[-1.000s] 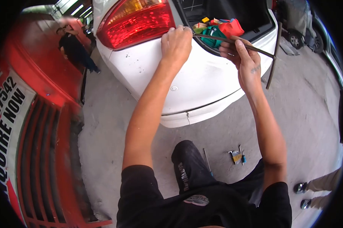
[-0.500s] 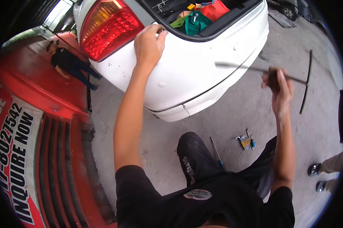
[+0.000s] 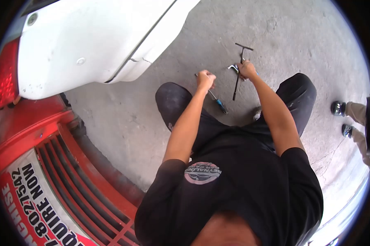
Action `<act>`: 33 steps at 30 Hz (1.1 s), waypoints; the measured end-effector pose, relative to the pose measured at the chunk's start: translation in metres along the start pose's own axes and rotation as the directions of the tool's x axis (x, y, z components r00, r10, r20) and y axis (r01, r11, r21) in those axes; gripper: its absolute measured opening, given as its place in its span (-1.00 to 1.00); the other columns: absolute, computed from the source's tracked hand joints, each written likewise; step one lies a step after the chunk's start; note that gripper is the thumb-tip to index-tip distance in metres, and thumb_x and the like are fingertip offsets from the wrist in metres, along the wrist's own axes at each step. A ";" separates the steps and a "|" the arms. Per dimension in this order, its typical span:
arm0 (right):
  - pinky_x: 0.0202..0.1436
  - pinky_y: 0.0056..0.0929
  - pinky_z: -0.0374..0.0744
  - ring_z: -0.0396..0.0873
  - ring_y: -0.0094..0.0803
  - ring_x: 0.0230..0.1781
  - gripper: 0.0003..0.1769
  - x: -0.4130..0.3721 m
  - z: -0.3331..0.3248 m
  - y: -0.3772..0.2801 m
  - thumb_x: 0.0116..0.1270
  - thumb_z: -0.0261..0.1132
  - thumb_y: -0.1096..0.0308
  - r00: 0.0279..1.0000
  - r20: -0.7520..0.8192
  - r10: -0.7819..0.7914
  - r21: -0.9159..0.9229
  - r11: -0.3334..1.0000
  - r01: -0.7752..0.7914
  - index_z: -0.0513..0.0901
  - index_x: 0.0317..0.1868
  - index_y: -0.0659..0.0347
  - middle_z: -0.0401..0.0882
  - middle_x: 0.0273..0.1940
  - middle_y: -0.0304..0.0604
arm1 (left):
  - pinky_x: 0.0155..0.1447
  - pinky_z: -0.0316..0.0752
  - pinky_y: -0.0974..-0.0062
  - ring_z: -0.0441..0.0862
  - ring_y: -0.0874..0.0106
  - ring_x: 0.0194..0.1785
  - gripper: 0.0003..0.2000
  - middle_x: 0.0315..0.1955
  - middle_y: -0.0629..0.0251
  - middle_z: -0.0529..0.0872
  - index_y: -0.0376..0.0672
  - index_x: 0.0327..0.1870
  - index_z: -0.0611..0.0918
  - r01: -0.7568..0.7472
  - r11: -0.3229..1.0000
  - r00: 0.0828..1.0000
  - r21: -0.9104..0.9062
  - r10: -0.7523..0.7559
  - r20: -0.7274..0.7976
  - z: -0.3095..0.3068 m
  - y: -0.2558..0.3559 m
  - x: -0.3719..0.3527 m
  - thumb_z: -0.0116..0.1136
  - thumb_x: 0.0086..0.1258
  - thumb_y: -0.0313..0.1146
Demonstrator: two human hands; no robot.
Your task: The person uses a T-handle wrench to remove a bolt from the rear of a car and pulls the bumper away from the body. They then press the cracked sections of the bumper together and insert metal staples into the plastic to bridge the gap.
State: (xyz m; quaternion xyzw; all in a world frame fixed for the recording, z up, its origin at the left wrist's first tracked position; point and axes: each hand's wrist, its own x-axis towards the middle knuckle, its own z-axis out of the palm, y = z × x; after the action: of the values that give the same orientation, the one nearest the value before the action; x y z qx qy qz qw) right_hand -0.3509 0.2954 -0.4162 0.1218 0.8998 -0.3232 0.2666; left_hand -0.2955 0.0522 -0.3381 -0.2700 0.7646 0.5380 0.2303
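Observation:
My right hand [image 3: 246, 69] is closed around the dark T-handle wrench [image 3: 236, 87], low over the concrete floor. Under and beside it lies a set of hex keys [image 3: 233, 67], largely covered by the hand. My left hand [image 3: 206, 79] has its fingers curled together above a long screwdriver [image 3: 220, 102] with a blue and black handle. Whether those fingers grip anything is hidden.
A white car's rear bumper [image 3: 123, 49] and red tail light [image 3: 5, 76] are at the upper left. Red slatted metalwork [image 3: 82, 176] stands at the lower left. Another person's shoes [image 3: 338, 108] show at the right.
The view has tipped down toward the floor. My left hand has left the car's edge for the screwdriver. My right hand has lowered the T-handle wrench to the hex keys.

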 end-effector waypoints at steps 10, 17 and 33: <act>0.05 0.02 0.69 0.79 0.00 -0.05 -0.52 -0.001 0.083 0.052 0.53 0.22 -0.01 0.941 0.150 -0.303 -0.466 0.818 0.338 0.82 -0.07 0.29 0.80 -0.05 0.17 | 0.34 0.59 0.08 0.71 -0.03 0.26 -0.49 0.16 -0.14 0.75 -0.28 0.32 0.60 -0.221 0.951 0.965 0.216 0.245 -0.092 0.024 -0.092 -0.012 0.36 0.33 -0.38; 0.09 -0.03 0.72 0.80 0.12 -0.02 -0.73 -0.036 0.022 -0.104 0.43 0.30 0.27 0.854 -0.168 -0.492 0.082 0.857 0.510 0.79 0.02 0.18 0.81 -0.08 0.20 | -0.33 0.75 0.39 0.80 0.34 -0.27 -0.71 -0.08 0.18 0.70 -0.27 0.27 0.60 -0.349 0.853 0.776 -0.388 0.031 -0.630 -0.130 0.024 -0.081 0.11 0.59 -0.53; 0.66 0.46 -0.06 0.13 0.37 0.63 -0.35 -0.112 -0.241 -0.436 0.49 0.30 0.17 -0.088 -0.720 -0.688 -0.193 0.077 0.978 0.44 0.52 0.16 0.23 0.54 0.31 | 0.13 0.64 -0.13 0.67 0.03 0.20 -0.39 0.27 -0.04 0.62 -0.16 0.63 0.18 -0.676 0.698 0.172 -0.234 -0.160 -0.972 -0.530 0.093 -0.124 -0.13 0.75 0.01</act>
State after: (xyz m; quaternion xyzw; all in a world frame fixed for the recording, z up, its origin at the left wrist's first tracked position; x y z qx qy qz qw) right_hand -0.5249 0.1140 0.0276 -0.3357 0.6854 -0.5222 -0.3806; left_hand -0.2971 -0.4040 -0.0268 -0.4505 0.5344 0.5060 -0.5054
